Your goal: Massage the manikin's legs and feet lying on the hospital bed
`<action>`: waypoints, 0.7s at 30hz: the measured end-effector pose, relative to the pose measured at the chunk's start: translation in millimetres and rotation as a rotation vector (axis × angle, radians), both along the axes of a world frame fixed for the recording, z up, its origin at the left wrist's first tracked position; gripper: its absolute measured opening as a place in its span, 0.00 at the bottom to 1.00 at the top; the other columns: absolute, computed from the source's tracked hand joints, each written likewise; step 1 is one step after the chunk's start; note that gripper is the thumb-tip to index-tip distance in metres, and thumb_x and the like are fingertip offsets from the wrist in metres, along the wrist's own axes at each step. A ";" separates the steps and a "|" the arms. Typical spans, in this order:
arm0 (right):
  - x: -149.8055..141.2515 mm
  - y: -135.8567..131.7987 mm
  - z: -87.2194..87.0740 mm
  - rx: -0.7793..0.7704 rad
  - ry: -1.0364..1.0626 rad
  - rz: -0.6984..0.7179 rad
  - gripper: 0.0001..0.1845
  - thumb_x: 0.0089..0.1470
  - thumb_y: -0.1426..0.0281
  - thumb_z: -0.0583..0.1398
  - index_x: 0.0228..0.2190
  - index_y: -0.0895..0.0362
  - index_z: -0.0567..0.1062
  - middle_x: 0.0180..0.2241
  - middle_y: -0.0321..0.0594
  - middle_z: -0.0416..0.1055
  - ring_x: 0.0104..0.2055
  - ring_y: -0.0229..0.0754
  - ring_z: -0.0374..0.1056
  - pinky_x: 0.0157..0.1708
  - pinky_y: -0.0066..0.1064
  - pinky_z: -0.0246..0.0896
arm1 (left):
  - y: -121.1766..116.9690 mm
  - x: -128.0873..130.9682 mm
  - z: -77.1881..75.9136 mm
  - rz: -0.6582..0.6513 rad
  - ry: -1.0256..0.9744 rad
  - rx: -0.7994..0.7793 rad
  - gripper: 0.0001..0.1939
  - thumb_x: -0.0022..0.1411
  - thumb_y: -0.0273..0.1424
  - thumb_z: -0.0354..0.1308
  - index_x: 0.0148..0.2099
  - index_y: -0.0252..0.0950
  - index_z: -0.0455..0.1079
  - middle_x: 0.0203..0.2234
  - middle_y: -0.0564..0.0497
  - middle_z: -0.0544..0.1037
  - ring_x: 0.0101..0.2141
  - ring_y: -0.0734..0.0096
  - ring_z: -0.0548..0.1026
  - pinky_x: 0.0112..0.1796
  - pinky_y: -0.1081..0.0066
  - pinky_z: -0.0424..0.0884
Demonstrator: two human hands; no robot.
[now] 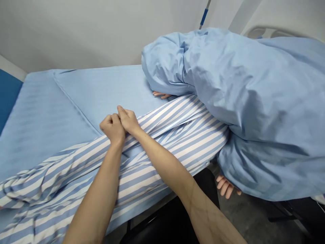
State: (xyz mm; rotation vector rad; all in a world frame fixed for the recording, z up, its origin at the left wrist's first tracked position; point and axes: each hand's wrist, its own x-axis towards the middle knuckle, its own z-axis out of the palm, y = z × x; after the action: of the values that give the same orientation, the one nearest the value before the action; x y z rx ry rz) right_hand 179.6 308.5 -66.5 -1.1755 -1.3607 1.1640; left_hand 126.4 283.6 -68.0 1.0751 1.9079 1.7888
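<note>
Forearms [95, 200], bare, are stretched over the striped trousers [190, 142], which are laid along the bed [78, 84]. At the far leg, the left hand [113, 128] and right hand [128, 121] are held together, fingers curled into fists; whether cloth is pinched cannot be told. Upper parts are covered by the bunched blue quilt [241, 95]; the trouser legs are left uncovered.

Striped pyjama trousers [142, 173] in blue and white against light blues.
Their stripes run lengthwise. The quilt [248, 101] and the bed sheet [106, 91] are light blue, the sheet faintly banded at left; the wall [88, 30] is pale grey, the side panel [7, 95] deep blue, the floor [248, 217] dark grey.
</note>
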 end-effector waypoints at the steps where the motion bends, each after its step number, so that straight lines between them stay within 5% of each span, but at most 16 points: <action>1: 0.7 0.3 2.3 -0.004 -0.006 0.018 0.27 0.67 0.55 0.51 0.19 0.54 0.63 0.19 0.30 0.58 0.27 0.35 0.59 0.28 0.24 0.57 | -0.8 -1.2 -4.1 -0.009 0.025 -0.015 0.21 0.59 0.26 0.53 0.19 0.38 0.48 0.14 0.60 0.49 0.21 0.79 0.50 0.25 0.71 0.49; 8: 31.9 16.2 34.6 0.172 -0.303 0.085 0.25 0.68 0.57 0.53 0.20 0.55 0.67 0.21 0.31 0.57 0.29 0.36 0.59 0.31 0.25 0.53 | 1.9 1.5 -0.3 -0.128 0.063 -0.041 0.21 0.60 0.28 0.52 0.18 0.38 0.49 0.14 0.59 0.49 0.21 0.78 0.51 0.26 0.70 0.49; 15: 53.9 10.2 11.7 0.222 -0.461 0.087 0.25 0.70 0.58 0.51 0.22 0.54 0.68 0.22 0.33 0.62 0.31 0.38 0.63 0.34 0.26 0.54 | -1.1 1.2 3.5 -0.133 0.049 -0.113 0.19 0.58 0.30 0.54 0.18 0.38 0.52 0.13 0.59 0.50 0.20 0.78 0.53 0.25 0.71 0.53; 21: 55.7 16.7 7.1 0.183 -0.271 0.036 0.30 0.70 0.53 0.46 0.21 0.54 0.66 0.21 0.32 0.61 0.29 0.38 0.61 0.32 0.26 0.56 | 22.4 20.8 24.9 -0.128 -0.153 -0.064 0.18 0.59 0.30 0.50 0.18 0.39 0.53 0.12 0.58 0.54 0.18 0.77 0.54 0.23 0.72 0.54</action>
State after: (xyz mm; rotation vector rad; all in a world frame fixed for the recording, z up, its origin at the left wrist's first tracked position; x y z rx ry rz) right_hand 235.3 325.1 -59.5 -1.2111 -1.6614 0.9055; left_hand 147.2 306.1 -43.0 0.9856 1.7534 1.6776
